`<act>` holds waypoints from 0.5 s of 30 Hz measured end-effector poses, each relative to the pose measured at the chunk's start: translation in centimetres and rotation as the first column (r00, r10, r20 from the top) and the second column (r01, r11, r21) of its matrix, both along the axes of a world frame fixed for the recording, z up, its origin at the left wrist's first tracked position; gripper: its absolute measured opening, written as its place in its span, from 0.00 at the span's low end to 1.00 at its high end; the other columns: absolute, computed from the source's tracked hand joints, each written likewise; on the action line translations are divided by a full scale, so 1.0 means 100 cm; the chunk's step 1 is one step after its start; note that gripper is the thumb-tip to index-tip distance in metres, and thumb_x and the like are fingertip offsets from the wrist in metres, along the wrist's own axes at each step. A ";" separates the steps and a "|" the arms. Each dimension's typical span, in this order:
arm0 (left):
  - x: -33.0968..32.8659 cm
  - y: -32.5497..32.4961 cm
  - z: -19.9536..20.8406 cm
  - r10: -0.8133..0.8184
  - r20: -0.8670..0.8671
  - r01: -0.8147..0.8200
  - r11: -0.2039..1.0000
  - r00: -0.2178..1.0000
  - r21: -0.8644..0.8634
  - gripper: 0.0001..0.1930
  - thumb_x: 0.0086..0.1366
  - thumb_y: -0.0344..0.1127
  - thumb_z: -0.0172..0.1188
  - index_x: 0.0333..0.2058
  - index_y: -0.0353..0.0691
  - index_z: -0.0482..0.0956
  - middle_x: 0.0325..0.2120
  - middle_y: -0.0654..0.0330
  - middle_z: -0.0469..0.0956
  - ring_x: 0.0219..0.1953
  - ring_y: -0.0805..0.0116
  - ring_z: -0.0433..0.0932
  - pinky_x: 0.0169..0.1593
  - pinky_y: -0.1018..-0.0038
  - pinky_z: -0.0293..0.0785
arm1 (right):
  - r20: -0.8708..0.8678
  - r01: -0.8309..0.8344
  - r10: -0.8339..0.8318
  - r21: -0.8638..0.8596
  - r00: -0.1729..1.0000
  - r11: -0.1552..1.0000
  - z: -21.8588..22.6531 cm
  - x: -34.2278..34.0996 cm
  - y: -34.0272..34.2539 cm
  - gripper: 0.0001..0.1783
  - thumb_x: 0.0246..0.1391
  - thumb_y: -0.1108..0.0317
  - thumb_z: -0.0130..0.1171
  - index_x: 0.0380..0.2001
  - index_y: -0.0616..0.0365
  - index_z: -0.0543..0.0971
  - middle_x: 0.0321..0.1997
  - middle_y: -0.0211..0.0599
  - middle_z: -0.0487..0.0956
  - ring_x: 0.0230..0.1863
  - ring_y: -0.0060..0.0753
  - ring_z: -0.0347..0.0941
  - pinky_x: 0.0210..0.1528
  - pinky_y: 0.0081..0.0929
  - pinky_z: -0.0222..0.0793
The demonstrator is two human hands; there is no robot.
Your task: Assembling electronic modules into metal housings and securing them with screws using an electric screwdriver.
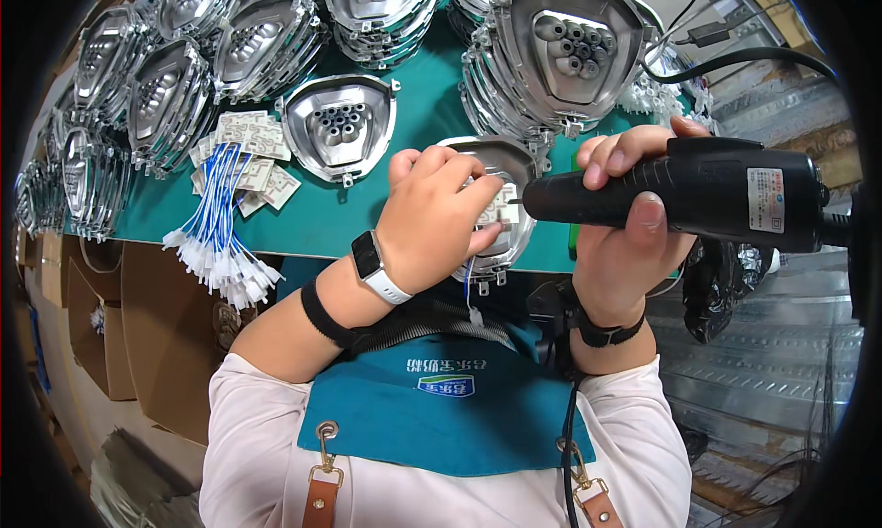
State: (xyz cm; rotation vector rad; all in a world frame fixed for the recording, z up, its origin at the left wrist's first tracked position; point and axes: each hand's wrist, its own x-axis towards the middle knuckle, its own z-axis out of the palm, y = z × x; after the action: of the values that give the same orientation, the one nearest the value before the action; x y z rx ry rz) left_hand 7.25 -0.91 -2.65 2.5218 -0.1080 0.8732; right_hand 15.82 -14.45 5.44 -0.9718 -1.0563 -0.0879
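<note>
In my right hand is a black electric screwdriver, lying nearly level and pointing left. Its thin bit meets or almost meets a white circuit board. The board lies in a shiny metal reflector housing at the table's near edge. My left hand is curled over the left part of the housing, thumb and fingers pressed on the board. They hide part of it. A wire lead with a white connector hangs from the housing toward my apron.
More reflector housings stand in stacks at the back left and in a tall stack at the back right. One housing lies singly. Spare boards with blue-white wires lie left. A black cable arches at right.
</note>
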 end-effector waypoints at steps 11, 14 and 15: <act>0.002 0.004 -0.006 -0.005 0.032 0.006 0.999 0.999 -0.048 0.22 0.40 0.42 0.72 0.38 0.47 0.80 0.33 0.69 0.73 0.39 0.67 0.71 0.45 0.65 0.58 | 0.006 -0.013 0.013 -0.033 1.000 0.999 -0.008 0.002 0.011 0.35 0.54 0.64 0.62 0.58 0.65 0.55 0.35 0.39 0.72 0.32 0.29 0.71 0.42 0.36 0.70; 0.002 0.005 -0.006 -0.011 0.039 0.014 0.998 0.999 -0.060 0.21 0.40 0.41 0.72 0.37 0.47 0.80 0.32 0.69 0.73 0.38 0.67 0.71 0.45 0.65 0.58 | 0.001 0.006 -0.006 -0.034 1.000 0.999 -0.007 0.002 0.011 0.35 0.54 0.63 0.62 0.57 0.65 0.55 0.34 0.39 0.72 0.32 0.29 0.71 0.42 0.36 0.70; 0.002 0.005 -0.006 -0.010 0.039 0.013 0.998 0.999 -0.062 0.21 0.40 0.41 0.72 0.36 0.48 0.80 0.31 0.69 0.73 0.38 0.67 0.71 0.45 0.66 0.58 | 0.013 0.010 -0.010 -0.039 1.000 0.999 -0.006 0.003 0.011 0.35 0.54 0.63 0.62 0.57 0.65 0.55 0.35 0.39 0.71 0.31 0.29 0.71 0.41 0.36 0.70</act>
State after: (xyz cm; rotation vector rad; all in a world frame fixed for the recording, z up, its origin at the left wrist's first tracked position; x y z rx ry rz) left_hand 7.48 -0.43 -3.29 2.4452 -0.1062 0.9074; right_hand 16.09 -13.38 4.83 -1.0135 -1.0686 -0.0821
